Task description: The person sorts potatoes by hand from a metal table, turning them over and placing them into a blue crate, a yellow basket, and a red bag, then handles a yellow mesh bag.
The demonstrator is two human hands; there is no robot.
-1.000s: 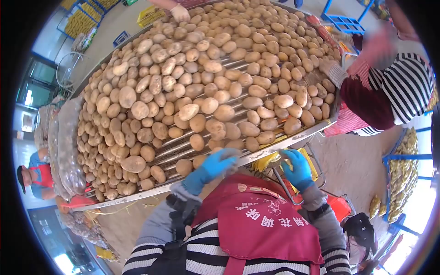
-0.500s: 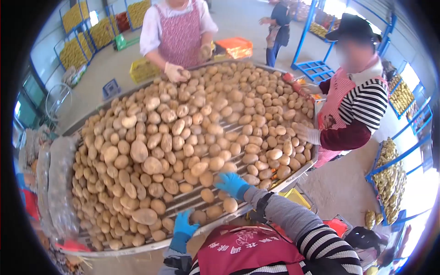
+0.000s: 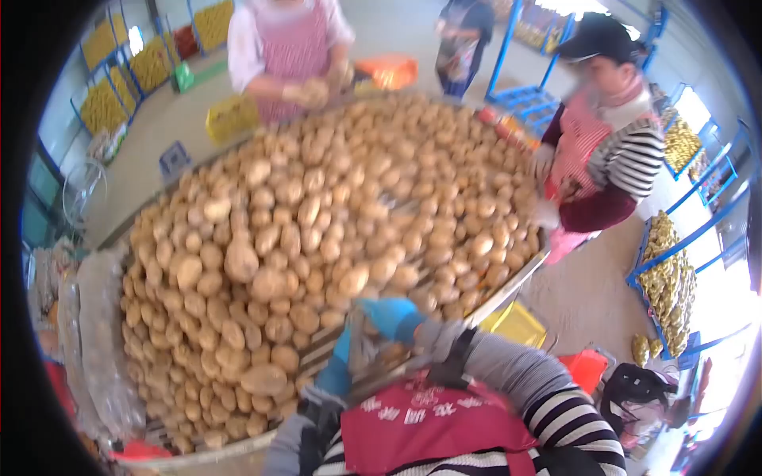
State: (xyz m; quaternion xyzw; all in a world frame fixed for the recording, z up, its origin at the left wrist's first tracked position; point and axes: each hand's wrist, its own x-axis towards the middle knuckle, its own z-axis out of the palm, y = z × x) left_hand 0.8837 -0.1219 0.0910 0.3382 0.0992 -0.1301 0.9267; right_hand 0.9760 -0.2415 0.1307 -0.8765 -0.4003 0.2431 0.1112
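Note:
A large heap of potatoes [image 3: 270, 285] covers the slatted sorting table [image 3: 508, 289] in front of me. My right hand [image 3: 389, 317], in a blue glove, is over the near edge of the heap, its fingers blurred and pointing left. Close to its left is my left hand [image 3: 340, 361], also blue-gloved and smeared by motion, reaching up beside the potatoes. The two hands nearly meet above the slats. Whether either one holds a potato cannot be made out.
Across the table a person in a checked apron [image 3: 294, 47] handles potatoes; another in a black cap [image 3: 607, 143] works at the right end. A yellow crate [image 3: 520, 321] is below the right edge. Clear plastic bags [image 3: 103, 333] lie at the left.
My left hand has moved up and inward, my right hand slightly left, so they are closer together. The person opposite has brought both hands together. The whole view has shifted a little.

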